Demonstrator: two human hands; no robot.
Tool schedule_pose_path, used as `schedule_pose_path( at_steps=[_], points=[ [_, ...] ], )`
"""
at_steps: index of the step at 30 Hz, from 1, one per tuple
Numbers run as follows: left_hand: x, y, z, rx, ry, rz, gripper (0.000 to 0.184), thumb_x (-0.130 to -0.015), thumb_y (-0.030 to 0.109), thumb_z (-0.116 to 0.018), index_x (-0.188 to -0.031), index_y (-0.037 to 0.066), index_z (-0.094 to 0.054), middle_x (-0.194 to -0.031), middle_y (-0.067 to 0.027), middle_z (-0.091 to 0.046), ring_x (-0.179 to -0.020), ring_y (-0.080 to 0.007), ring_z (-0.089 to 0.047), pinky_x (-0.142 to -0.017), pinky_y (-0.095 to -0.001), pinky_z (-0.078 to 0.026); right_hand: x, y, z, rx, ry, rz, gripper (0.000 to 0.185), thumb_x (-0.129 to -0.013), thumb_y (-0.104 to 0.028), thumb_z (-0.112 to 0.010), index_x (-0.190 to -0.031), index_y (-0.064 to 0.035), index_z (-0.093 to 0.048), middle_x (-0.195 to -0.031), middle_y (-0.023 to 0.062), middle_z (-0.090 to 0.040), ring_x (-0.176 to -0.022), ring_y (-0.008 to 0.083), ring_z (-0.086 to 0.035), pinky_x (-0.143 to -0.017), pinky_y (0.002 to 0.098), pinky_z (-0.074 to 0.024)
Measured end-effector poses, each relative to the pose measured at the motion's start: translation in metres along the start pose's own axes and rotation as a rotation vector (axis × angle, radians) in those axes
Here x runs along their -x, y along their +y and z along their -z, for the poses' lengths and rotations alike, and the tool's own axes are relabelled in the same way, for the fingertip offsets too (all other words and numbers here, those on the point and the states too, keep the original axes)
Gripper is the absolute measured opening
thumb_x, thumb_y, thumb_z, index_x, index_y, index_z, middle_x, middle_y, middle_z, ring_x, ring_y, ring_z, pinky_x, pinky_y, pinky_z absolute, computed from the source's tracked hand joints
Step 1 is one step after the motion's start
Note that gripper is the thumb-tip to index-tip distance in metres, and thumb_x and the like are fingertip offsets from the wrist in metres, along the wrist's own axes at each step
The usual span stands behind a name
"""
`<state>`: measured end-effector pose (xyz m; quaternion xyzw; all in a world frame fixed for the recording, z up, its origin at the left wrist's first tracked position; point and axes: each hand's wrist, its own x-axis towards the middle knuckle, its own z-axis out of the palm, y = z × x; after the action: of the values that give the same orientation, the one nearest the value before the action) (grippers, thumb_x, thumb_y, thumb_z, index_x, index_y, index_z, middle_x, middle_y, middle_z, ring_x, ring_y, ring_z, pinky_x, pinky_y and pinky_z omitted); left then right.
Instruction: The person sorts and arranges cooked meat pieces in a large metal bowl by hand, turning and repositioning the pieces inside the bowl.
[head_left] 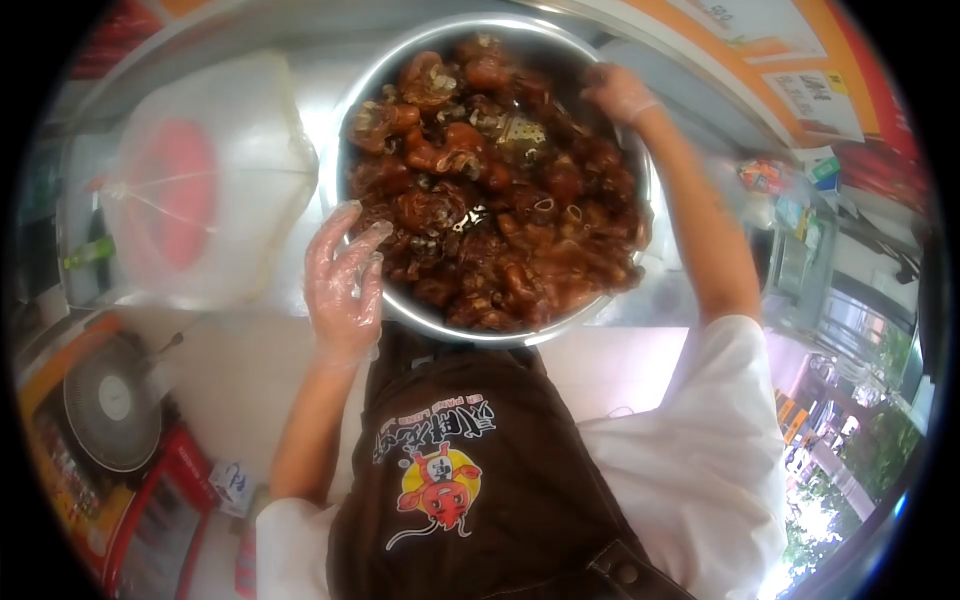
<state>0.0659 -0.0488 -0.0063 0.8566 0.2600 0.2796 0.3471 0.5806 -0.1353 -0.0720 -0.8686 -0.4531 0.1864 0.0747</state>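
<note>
A large round steel basin (362, 95) holds many glossy brown braised meat pieces (520, 270), which look like trotters or similar cuts. Perforated metal (522, 132) shows between the pieces. My left hand (342, 280), in a clear plastic glove, is raised at the basin's left rim with its fingers apart and nothing in them. At the upper right, my right hand (618, 95), also gloved, reaches over the rim with its fingers curled down inside the basin wall. What those fingertips hold, if anything, is hidden.
A translucent domed cover (240, 170) with a red disc lies left of the basin on the steel counter (340, 75). Price signs (815, 100) line the far edge. Packets (765, 175) sit at right. A fan (112, 400) stands at lower left.
</note>
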Motion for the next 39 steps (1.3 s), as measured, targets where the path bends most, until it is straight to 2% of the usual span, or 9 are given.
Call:
schedule_pose_path(
  at_steps=[3, 7, 11, 17, 23, 30, 33, 36, 39],
  points=[
    [0.000, 0.001, -0.011, 0.103, 0.027, -0.015, 0.041, -0.085, -0.014, -0.067, -0.121, 0.004, -0.075, -0.144, -0.0165, -0.058, -0.140, -0.0372, -0.057, -0.117, -0.0458, -0.051, 0.027, -0.015, 0.018, 0.278, -0.369, -0.024, 0.052, -0.091, -0.032, -0.079, -0.133, -0.0043, -0.071, -0.133, 0.0183, -0.073, -0.124, 0.0370, -0.069, -0.108, 0.0438, -0.0536],
    [-0.007, 0.008, -0.024, 0.143, 0.006, -0.071, 0.039, -0.086, -0.010, -0.067, -0.121, 0.005, -0.074, -0.142, -0.0173, -0.061, -0.138, -0.0396, -0.058, -0.115, -0.0502, -0.051, 0.044, -0.038, -0.018, 0.406, -0.358, -0.025, 0.061, -0.091, -0.028, -0.074, -0.145, -0.0024, -0.060, -0.152, 0.0225, -0.060, -0.128, 0.0391, -0.067, -0.109, 0.0450, -0.0535],
    [-0.019, 0.021, -0.020, 0.054, -0.024, -0.132, 0.038, -0.086, -0.009, -0.067, -0.120, 0.006, -0.075, -0.140, -0.0170, -0.063, -0.137, -0.0397, -0.059, -0.114, -0.0514, -0.050, 0.033, -0.041, -0.051, 0.395, -0.418, -0.135, 0.056, -0.091, -0.019, -0.067, -0.139, 0.0091, -0.061, -0.148, 0.0266, -0.062, -0.130, 0.0414, -0.066, -0.105, 0.0456, -0.0567],
    [-0.013, 0.021, -0.013, 0.096, -0.009, -0.092, 0.032, -0.086, -0.008, -0.070, -0.114, 0.005, -0.077, -0.138, -0.0158, -0.065, -0.136, -0.0380, -0.060, -0.114, -0.0489, -0.051, 0.012, -0.039, -0.048, 0.307, -0.710, -0.292, 0.049, -0.091, -0.022, -0.069, -0.133, 0.0028, -0.071, -0.145, 0.0240, -0.065, -0.132, 0.0390, -0.066, -0.104, 0.0479, -0.0579],
    [0.010, 0.013, -0.003, 0.090, 0.005, -0.018, 0.035, -0.088, -0.013, -0.064, -0.117, 0.004, -0.076, -0.137, -0.0152, -0.065, -0.135, -0.0368, -0.061, -0.115, -0.0478, -0.049, 0.024, -0.037, -0.075, 0.452, -0.311, -0.262, 0.043, -0.094, -0.025, -0.070, -0.128, 0.0004, -0.075, -0.136, 0.0214, -0.072, -0.127, 0.0349, -0.070, -0.100, 0.0432, -0.0603],
    [0.016, 0.007, 0.004, 0.173, 0.026, 0.059, 0.030, -0.089, -0.013, -0.067, -0.114, 0.003, -0.074, -0.136, -0.0154, -0.066, -0.134, -0.0369, -0.063, -0.111, -0.0464, -0.054, 0.010, -0.042, -0.077, 0.457, -0.324, -0.387, 0.043, -0.095, -0.024, -0.068, -0.131, 0.0010, -0.073, -0.141, 0.0178, -0.070, -0.129, 0.0292, -0.070, -0.099, 0.0392, -0.0612],
    [0.012, 0.008, 0.007, 0.119, 0.023, 0.019, 0.031, -0.086, -0.014, -0.069, -0.112, 0.002, -0.075, -0.135, -0.0155, -0.067, -0.132, -0.0367, -0.064, -0.109, -0.0455, -0.056, 0.007, -0.036, -0.087, 0.433, -0.146, -0.373, 0.043, -0.095, -0.025, -0.069, -0.130, 0.0003, -0.074, -0.135, 0.0187, -0.072, -0.127, 0.0323, -0.070, -0.101, 0.0404, -0.0600],
    [0.009, 0.011, 0.005, 0.148, 0.022, 0.001, 0.031, -0.087, -0.013, -0.070, -0.113, 0.002, -0.075, -0.134, -0.0152, -0.068, -0.132, -0.0365, -0.064, -0.110, -0.0462, -0.054, 0.006, -0.011, -0.079, 0.387, -0.019, -0.176, 0.042, -0.091, -0.025, -0.074, -0.128, -0.0036, -0.075, -0.128, 0.0195, -0.074, -0.124, 0.0356, -0.070, -0.103, 0.0407, -0.0584],
    [0.006, 0.019, 0.007, 0.159, 0.001, -0.003, 0.030, -0.087, -0.012, -0.070, -0.113, 0.002, -0.076, -0.134, -0.0151, -0.069, -0.132, -0.0360, -0.064, -0.111, -0.0460, -0.054, 0.012, 0.004, -0.023, 0.137, -0.196, -0.009, 0.044, -0.080, -0.022, -0.081, -0.122, -0.0094, -0.077, -0.126, 0.0174, -0.075, -0.114, 0.0373, -0.072, -0.099, 0.0440, -0.0568]
  ],
)
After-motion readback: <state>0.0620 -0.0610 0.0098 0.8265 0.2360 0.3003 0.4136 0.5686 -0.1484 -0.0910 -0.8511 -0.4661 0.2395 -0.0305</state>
